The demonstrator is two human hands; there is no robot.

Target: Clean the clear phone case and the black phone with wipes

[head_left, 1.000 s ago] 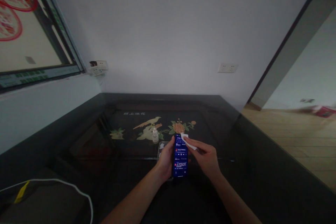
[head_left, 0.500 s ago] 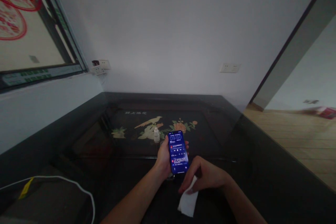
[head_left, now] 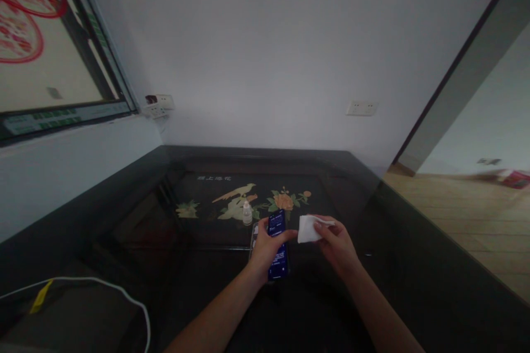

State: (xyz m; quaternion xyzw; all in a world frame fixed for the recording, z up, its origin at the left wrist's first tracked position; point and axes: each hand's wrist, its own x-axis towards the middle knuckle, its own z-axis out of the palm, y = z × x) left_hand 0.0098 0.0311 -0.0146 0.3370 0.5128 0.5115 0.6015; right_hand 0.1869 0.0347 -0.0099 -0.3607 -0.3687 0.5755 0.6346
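My left hand (head_left: 265, 248) grips a smartphone (head_left: 278, 259) with a lit blue screen, its thumb reaching across the front toward the right. Just left of that hand, a clear phone case (head_left: 253, 236) shows in part; the hand hides the rest of it. Folded white tissue (head_left: 308, 229) is pinched in my right hand (head_left: 334, 240), close to the right of the phone and apart from it. Beyond the phone a small white dropper bottle (head_left: 247, 213) stands upright on the black table (head_left: 199, 292).
Flower and bird pictures (head_left: 236, 198) decorate the tabletop. A white cable (head_left: 103, 283) with a yellow tag (head_left: 41, 296) curves over a dark object at the lower left. Behind the table rises a pale wall with sockets (head_left: 361, 107); a window (head_left: 53, 38) is at the left.
The tissue has risen in my right hand from below the phone to beside it. My left hand has turned the phone, and its thumb now crosses the screen.
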